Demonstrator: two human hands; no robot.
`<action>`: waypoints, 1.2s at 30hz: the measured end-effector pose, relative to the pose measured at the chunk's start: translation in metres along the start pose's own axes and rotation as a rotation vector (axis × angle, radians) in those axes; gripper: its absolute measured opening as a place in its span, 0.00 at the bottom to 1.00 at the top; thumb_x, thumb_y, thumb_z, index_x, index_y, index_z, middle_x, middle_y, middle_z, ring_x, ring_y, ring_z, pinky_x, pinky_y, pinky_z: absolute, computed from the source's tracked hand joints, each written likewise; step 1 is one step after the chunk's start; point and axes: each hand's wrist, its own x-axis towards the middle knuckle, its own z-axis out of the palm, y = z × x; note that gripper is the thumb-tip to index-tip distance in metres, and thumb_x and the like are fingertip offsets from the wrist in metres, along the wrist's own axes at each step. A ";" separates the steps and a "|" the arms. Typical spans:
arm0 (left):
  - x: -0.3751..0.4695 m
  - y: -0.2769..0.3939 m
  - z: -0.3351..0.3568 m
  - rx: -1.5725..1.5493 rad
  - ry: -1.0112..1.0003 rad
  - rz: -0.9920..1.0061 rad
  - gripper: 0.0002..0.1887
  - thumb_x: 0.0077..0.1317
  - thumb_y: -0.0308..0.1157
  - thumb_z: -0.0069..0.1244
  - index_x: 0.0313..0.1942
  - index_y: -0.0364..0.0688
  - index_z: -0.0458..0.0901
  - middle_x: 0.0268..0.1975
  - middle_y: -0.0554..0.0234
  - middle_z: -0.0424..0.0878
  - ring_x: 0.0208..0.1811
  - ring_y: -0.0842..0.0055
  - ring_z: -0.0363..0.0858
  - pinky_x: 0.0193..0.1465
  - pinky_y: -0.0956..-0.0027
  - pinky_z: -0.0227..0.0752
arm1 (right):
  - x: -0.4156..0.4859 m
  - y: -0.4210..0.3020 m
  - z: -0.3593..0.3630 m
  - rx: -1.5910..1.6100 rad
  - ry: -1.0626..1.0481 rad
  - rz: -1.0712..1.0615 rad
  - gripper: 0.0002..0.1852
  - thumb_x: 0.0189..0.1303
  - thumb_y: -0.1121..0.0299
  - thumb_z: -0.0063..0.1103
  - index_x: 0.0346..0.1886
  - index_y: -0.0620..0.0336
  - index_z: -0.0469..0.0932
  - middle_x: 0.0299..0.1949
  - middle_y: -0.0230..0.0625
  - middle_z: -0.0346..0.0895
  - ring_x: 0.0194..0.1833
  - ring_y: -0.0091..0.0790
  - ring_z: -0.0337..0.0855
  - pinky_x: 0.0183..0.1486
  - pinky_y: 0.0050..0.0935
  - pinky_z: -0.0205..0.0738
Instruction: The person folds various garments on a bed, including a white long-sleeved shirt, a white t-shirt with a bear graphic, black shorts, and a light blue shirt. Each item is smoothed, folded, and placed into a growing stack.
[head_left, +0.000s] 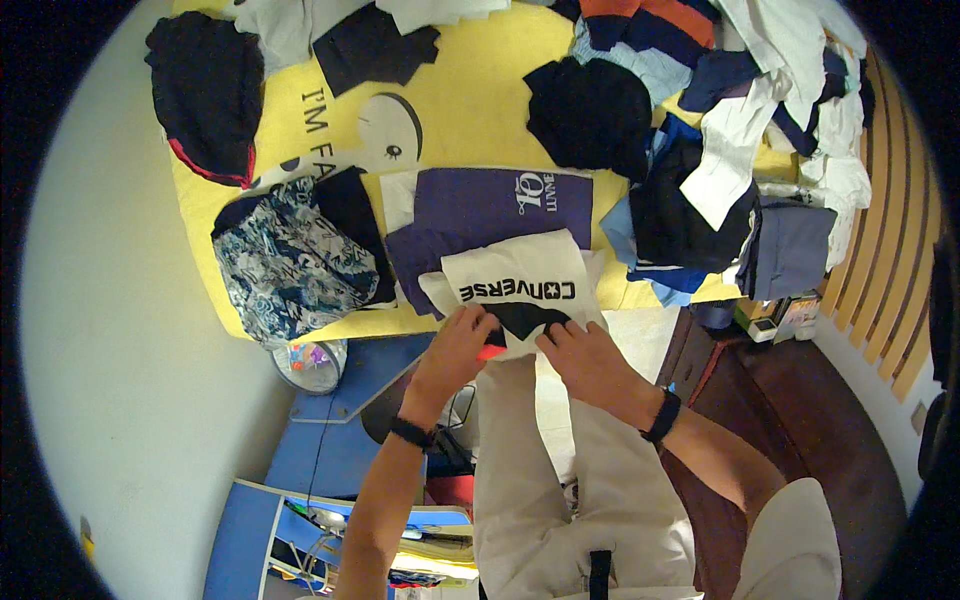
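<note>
A white T-shirt (517, 262) with a black Converse print lies partly folded at the near edge of the yellow bedding (472, 112). My left hand (469, 334) grips its near left side, where a red and black part of the print shows. With bent fingers my right hand (574, 341) grips the near right side. Beneath and beyond the shirt is a folded purple garment (480, 199) with white lettering. A patterned garment (300, 266) in blue, grey and white is at the left, on a dark cloth.
Dark garments (589, 112) and piled clothes (694, 202) cover the right side, beside folded grey-blue trousers (795, 247). A black garment with red trim (206, 97) is at the far left. Below stand a blue desk (330, 450), a clear container (311, 366) and a dark red sofa (802, 412).
</note>
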 end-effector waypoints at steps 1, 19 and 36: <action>-0.004 -0.006 0.016 0.005 0.035 -0.044 0.22 0.57 0.22 0.65 0.53 0.42 0.81 0.54 0.56 0.78 0.59 0.55 0.78 0.59 0.52 0.78 | 0.001 -0.002 0.015 0.039 -0.043 -0.002 0.20 0.58 0.73 0.67 0.55 0.56 0.80 0.50 0.39 0.80 0.53 0.44 0.83 0.51 0.46 0.79; 0.019 -0.045 0.030 0.129 0.216 -0.358 0.30 0.47 0.41 0.77 0.51 0.45 0.88 0.55 0.55 0.87 0.60 0.54 0.82 0.65 0.50 0.73 | 0.121 0.069 0.051 0.054 0.140 0.002 0.23 0.50 0.64 0.77 0.50 0.57 0.84 0.52 0.44 0.86 0.56 0.50 0.86 0.55 0.51 0.81; -0.061 0.055 -0.067 -0.361 0.307 -0.156 0.18 0.50 0.29 0.68 0.44 0.44 0.89 0.43 0.55 0.93 0.48 0.53 0.89 0.56 0.55 0.80 | 0.052 -0.007 0.005 0.737 -0.123 -0.226 0.31 0.52 0.65 0.86 0.62 0.50 0.85 0.50 0.40 0.92 0.49 0.43 0.93 0.55 0.40 0.85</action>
